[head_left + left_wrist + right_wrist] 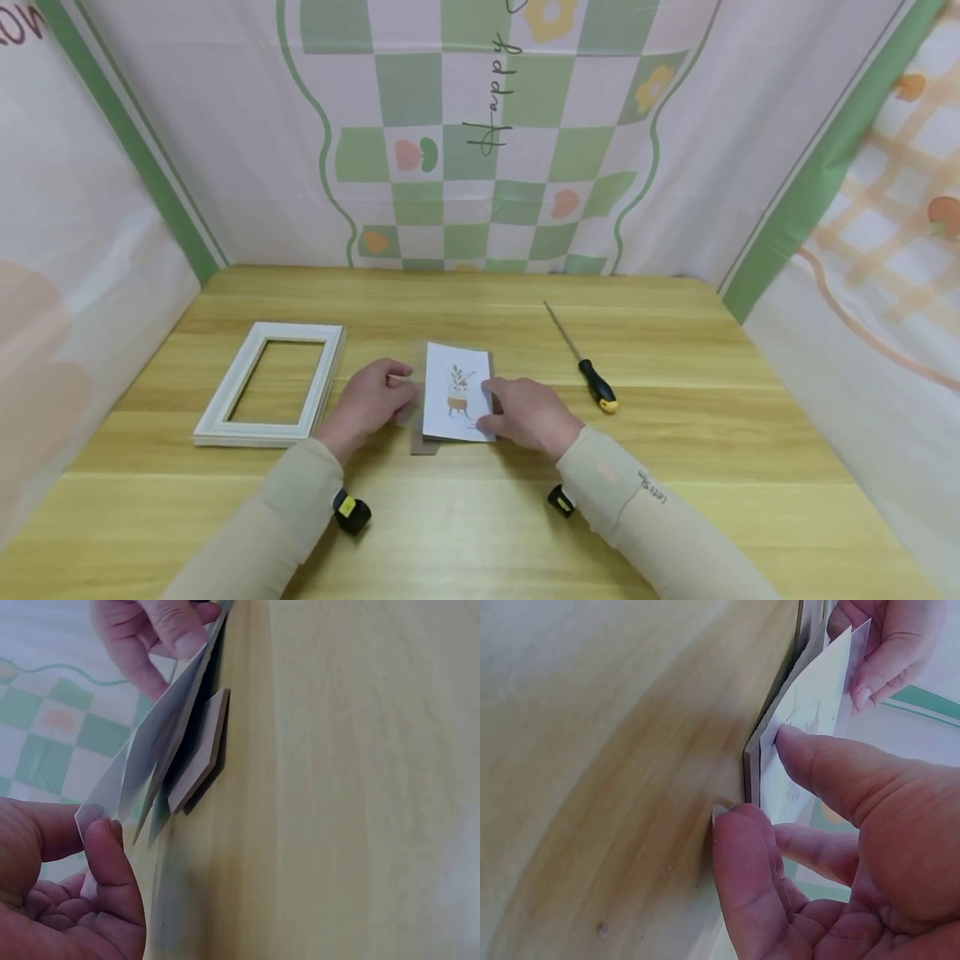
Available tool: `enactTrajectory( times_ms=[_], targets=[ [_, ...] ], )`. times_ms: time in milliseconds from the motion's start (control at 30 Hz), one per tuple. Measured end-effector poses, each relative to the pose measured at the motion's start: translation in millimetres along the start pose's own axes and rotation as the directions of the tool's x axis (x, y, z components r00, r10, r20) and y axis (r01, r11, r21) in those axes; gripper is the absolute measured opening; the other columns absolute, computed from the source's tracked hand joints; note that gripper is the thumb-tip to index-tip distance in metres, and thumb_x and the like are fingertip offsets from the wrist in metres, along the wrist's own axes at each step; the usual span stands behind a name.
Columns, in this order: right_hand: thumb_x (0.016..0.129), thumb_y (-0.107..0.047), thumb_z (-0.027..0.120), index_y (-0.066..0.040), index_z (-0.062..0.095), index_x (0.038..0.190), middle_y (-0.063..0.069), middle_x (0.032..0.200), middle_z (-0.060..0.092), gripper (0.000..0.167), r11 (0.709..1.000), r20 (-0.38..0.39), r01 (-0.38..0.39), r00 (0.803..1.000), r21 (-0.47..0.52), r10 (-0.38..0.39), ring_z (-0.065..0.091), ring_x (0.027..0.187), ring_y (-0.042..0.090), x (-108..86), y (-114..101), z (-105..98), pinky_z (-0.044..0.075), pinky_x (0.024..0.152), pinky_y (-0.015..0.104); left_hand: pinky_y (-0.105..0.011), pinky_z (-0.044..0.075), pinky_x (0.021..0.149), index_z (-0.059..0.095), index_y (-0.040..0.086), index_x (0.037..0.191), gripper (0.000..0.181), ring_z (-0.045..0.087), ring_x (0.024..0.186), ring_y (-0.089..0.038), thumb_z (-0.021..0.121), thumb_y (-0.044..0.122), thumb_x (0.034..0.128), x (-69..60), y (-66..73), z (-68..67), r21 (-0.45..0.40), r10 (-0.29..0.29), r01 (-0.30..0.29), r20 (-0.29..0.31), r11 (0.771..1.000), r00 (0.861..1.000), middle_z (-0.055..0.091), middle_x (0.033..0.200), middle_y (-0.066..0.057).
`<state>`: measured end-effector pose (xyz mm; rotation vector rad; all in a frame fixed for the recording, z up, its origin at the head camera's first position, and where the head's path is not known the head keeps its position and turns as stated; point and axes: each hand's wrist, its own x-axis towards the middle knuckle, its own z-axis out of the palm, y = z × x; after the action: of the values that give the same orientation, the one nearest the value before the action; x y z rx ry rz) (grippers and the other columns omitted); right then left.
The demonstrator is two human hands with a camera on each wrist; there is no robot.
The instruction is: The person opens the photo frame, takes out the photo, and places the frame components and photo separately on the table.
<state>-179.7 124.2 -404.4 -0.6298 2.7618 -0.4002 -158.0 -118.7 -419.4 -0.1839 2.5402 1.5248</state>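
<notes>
A white card [442,375] printed with a potted plant lies over a brown backing board [425,447] on the table. My left hand [372,402] is at the card's left side, its thumb and finger pinching the corner of a thin clear sheet [861,646]. At the right edge, my right hand [531,414] grips the card and board, thumb on the printed face. The left wrist view shows the layers slightly fanned apart, with a thick brown piece [199,754] behind them. How the layers join under my right fingers is hidden.
An upright-format white picture frame [238,383] lies to the left, its opening showing the tabletop. A screwdriver [596,385] with a black and yellow handle lies to the right. Patterned cloth [465,200] hangs around the wooden table [465,533].
</notes>
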Motion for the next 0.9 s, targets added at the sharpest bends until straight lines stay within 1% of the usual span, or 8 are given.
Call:
enactTrajectory(
  times_ms=[100,267,367,433,600,733,800,900],
  targets=[
    [0.095,-0.033,0.078,-0.012,0.067,0.117,0.001,0.084,0.063,0.032,1.000,0.002,0.005,1.000,0.000,-0.005,0.056,0.077,0.019,0.7,0.3,0.3,0.047,0.071,0.035,-0.030,0.048,0.070,0.058,0.001,0.141,0.045,0.061,0.076,-0.018,0.064,0.022,0.1015,-3.0,-1.8,-8.2,0.006,0.010,-0.010,-0.007,1.000,1.000,0.068,0.087,-0.009],
    [0.095,-0.034,0.078,-0.012,0.067,0.121,0.002,0.088,0.065,0.036,1.000,0.007,-0.002,1.000,-0.002,0.002,0.056,0.080,0.019,0.9,0.5,0.5,0.049,0.074,0.036,-0.031,0.048,0.073,0.054,0.000,0.144,0.047,0.060,0.074,-0.017,0.061,0.023,0.1035,-6.6,-2.9,-25.5,0.020,0.025,-0.025,-0.011,1.000,1.000,0.067,0.087,-0.010],
    [0.095,-0.033,0.078,-0.011,0.066,0.129,0.003,0.095,0.068,0.043,1.000,0.006,-0.004,1.000,-0.005,0.004,0.057,0.082,0.019,0.8,0.4,0.6,0.051,0.079,0.038,-0.031,0.048,0.073,0.053,0.000,0.146,0.049,0.060,0.073,-0.018,0.061,0.024,0.1043,-9.9,-2.1,-36.1,0.044,0.033,-0.033,-0.021,0.998,0.999,0.067,0.087,-0.010],
    [0.095,-0.033,0.078,-0.010,0.065,0.134,0.004,0.099,0.069,0.048,1.000,0.004,-0.003,1.000,-0.007,0.004,0.057,0.084,0.019,0.7,0.3,0.9,0.051,0.082,0.039,-0.031,0.048,0.073,0.052,-0.001,0.146,0.049,0.060,0.072,-0.019,0.060,0.023,0.1046,-12.3,-1.9,-42.1,0.041,0.037,-0.036,-0.030,0.999,0.999,0.067,0.087,-0.010],
    [0.094,-0.033,0.078,-0.008,0.064,0.137,0.007,0.105,0.072,0.051,1.000,0.001,0.001,1.000,-0.008,-0.001,0.058,0.086,0.020,0.6,0.3,1.2,0.053,0.086,0.041,-0.032,0.048,0.068,0.050,-0.002,0.148,0.050,0.061,0.072,-0.021,0.060,0.022,0.1054,-17.7,-2.0,-54.9,0.048,0.041,-0.039,-0.050,0.998,0.998,0.067,0.085,-0.012],
    [0.094,-0.033,0.078,-0.009,0.063,0.138,0.007,0.107,0.072,0.052,1.000,0.000,-0.001,1.000,-0.011,0.001,0.058,0.088,0.020,1.0,0.0,0.7,0.053,0.088,0.042,-0.032,0.049,0.070,0.049,0.000,0.149,0.051,0.063,0.074,-0.022,0.059,0.025,0.1056,-20.4,-3.9,-64.6,0.091,0.031,-0.025,-0.064,0.996,0.997,0.067,0.087,-0.012],
    [0.094,-0.033,0.078,-0.009,0.064,0.136,0.006,0.105,0.071,0.050,1.000,0.002,-0.001,1.000,-0.011,0.001,0.058,0.088,0.020,1.5,-0.1,0.7,0.053,0.087,0.042,-0.033,0.050,0.072,0.049,0.001,0.149,0.052,0.063,0.077,-0.022,0.059,0.026,0.1053,-21.2,-5.7,-68.6,0.107,0.017,-0.009,-0.070,0.994,0.997,0.067,0.089,-0.012],
    [0.094,-0.033,0.078,-0.009,0.064,0.137,0.007,0.108,0.072,0.051,1.000,0.004,-0.001,1.000,-0.010,0.001,0.058,0.089,0.020,1.6,-0.4,1.1,0.053,0.089,0.042,-0.034,0.050,0.077,0.048,0.001,0.150,0.053,0.063,0.080,-0.022,0.058,0.028,0.1049,-20.9,-9.1,-72.6,0.133,-0.003,0.013,-0.078,0.991,0.997,0.068,0.087,-0.011]
  ],
)
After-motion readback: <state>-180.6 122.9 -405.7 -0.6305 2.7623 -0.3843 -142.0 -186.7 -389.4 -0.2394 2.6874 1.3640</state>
